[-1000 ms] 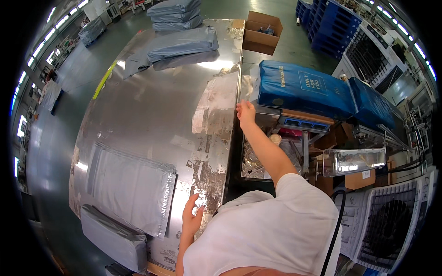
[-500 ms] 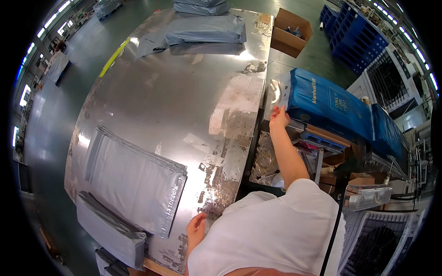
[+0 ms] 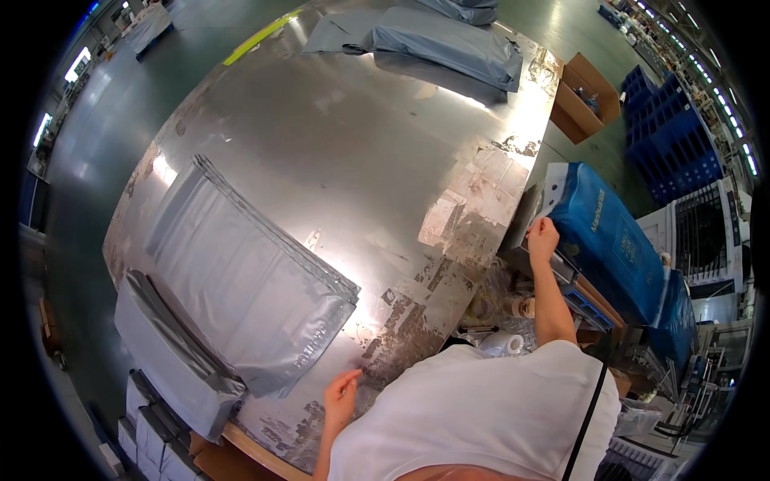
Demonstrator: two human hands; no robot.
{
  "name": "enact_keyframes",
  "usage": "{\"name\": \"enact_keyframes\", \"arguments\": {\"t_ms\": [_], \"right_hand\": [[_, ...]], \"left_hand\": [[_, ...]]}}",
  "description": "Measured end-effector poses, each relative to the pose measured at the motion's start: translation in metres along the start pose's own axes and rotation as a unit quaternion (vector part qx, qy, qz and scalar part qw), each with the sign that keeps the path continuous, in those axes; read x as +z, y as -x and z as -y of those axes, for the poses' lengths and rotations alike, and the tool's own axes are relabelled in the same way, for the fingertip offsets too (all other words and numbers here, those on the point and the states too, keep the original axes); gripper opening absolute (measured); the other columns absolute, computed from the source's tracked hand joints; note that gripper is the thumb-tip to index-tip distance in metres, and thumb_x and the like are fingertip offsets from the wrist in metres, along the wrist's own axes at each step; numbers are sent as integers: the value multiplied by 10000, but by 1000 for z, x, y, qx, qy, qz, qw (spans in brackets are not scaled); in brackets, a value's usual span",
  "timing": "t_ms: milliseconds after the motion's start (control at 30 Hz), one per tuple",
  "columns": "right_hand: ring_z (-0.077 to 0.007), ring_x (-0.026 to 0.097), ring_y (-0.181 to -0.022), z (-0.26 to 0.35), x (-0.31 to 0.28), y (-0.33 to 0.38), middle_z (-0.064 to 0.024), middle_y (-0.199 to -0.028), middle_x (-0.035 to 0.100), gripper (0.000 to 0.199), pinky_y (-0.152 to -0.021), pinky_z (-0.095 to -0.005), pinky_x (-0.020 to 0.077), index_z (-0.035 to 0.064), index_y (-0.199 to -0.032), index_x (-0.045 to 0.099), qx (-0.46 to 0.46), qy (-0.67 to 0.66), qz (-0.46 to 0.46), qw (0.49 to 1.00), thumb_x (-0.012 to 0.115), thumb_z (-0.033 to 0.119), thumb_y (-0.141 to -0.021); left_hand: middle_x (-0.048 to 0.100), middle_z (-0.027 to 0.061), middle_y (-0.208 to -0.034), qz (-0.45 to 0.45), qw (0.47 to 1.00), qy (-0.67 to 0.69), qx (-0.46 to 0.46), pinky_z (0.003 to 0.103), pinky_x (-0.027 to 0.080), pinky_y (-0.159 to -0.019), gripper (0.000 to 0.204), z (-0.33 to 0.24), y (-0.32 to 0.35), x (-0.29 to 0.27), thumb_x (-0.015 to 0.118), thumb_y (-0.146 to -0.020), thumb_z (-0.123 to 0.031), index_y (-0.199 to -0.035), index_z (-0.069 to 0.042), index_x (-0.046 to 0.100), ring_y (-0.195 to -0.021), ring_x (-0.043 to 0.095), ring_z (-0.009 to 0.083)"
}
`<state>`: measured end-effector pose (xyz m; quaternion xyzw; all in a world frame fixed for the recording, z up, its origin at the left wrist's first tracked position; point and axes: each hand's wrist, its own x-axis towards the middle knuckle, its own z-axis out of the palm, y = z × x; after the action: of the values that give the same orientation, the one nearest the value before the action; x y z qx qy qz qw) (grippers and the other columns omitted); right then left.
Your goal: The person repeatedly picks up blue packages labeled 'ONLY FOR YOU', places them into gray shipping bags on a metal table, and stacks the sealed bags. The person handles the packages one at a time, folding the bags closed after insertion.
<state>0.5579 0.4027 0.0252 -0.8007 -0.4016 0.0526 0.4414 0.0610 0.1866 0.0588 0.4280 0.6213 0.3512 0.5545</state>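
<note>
Scratched metal table [image 3: 377, 136] occupies the centre; a stack of flat grey bags [image 3: 249, 272] lies on it. Blue package [image 3: 613, 240] rests beside the table's right edge — right hand [image 3: 543, 237] at its pale flap [image 3: 553, 183], fingertips drawn together; whether they pinch the flap cannot be told. Left hand [image 3: 342, 393] hovers near the stack, fingers loosely curled and parted.

Worn on the person's head, the single fisheye camera looks steeply down beside the metal table [image 3: 321, 152], close above it, reaching the floor [image 3: 104, 160] beyond it.
</note>
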Motion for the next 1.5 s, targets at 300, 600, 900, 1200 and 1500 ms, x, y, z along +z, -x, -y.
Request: {"name": "enact_keyframes", "arguments": {"t_ms": [300,600,900,1200,1500], "right_hand": [[-309,582,-581,274,195,87,-147,-639,579,62,-529,-425,452,58,-719,558,-324,-16,245,914,509,84,-745],[-287,546,-991,292,119,15,-135,-1102,557,259,-836,-363,442,68,-951,614,-432,-129,209,868,660,141,-707],[-226,544,-982,32,1,-195,-126,-1109,560,529,-851,-324,441,41,-1121,559,158,-93,302,935,490,480,-834],[-156,568,-829,81,56,-156,-84,-915,620,397,-797,-269,434,31,-988,625,220,-338,275,873,486,381,-862],[-170,527,-985,174,265,-51,-107,-1094,569,385,-866,-276,398,35,-1166,513,48,-406,393,823,531,266,-859]], "left_hand": [[618,97,-924,71,989,-93,89,251,441,-749,177,-48,-107,18,509,-841,-60,-971,-15,621,-842,573,147],[605,80,-988,-9,1000,24,8,257,444,-799,224,-18,-140,-8,500,-846,-45,-1051,12,571,-895,566,141],[592,77,-1031,5,985,128,-113,256,421,-828,249,7,-98,13,496,-865,-83,-1096,-2,542,-945,554,144],[575,70,-1048,101,973,184,-93,261,394,-887,256,-16,-123,58,485,-872,-57,-1116,13,517,-992,527,139],[257,173,-1371,-44,988,138,-57,404,286,-1005,605,-86,-261,38,465,-900,-313,-1368,-51,185,-1265,287,272]]}}
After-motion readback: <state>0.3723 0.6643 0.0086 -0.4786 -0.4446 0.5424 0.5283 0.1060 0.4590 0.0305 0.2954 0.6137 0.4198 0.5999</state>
